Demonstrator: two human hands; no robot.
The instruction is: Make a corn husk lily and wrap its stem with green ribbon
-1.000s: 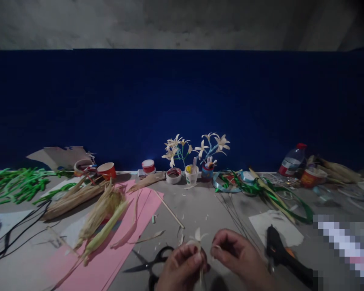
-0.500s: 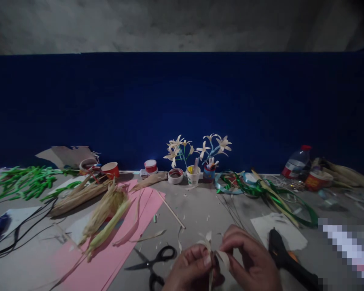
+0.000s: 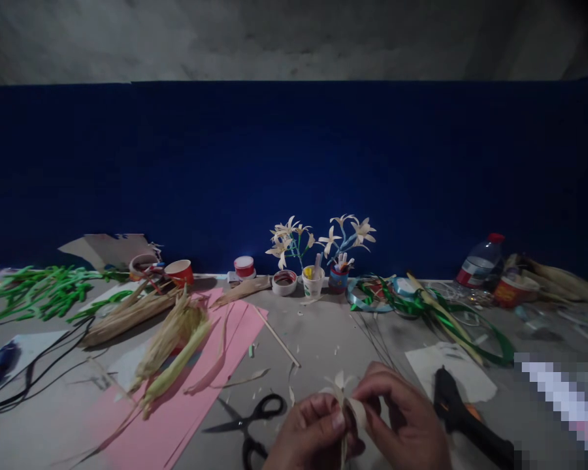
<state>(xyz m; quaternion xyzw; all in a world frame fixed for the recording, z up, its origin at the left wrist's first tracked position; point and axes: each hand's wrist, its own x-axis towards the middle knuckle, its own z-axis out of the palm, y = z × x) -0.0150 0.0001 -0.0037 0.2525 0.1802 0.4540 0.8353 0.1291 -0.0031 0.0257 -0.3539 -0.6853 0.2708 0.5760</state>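
Observation:
A small pale flower (image 3: 342, 384), seemingly made of corn husk, stands upright in my left hand (image 3: 308, 432), whose thumb and fingers pinch it at the base. Its thin stem hangs down below those fingers. My right hand (image 3: 406, 418) is closed on a curved pale husk petal (image 3: 359, 412) at the flower's right side. Whether that petal is fixed to the flower, I cannot tell. Black-handled scissors (image 3: 247, 424) lie with blades apart just left of my left hand. A black glue gun (image 3: 458, 414) rests to the right of my right hand.
Corn husks (image 3: 169, 333) lie over pink paper (image 3: 196, 398) on the left. Finished flowers (image 3: 285, 236) stand in cups at the back, near green ribbon (image 3: 494, 346). A plastic bottle (image 3: 483, 261) leans at the back right. Green fuzzy stems (image 3: 61, 290) are heaped at far left.
My right hand has shifted slightly left, and the petal it pinches now sits closer to the flower. The flower's open petals show a little more clearly. My left hand keeps its grip.

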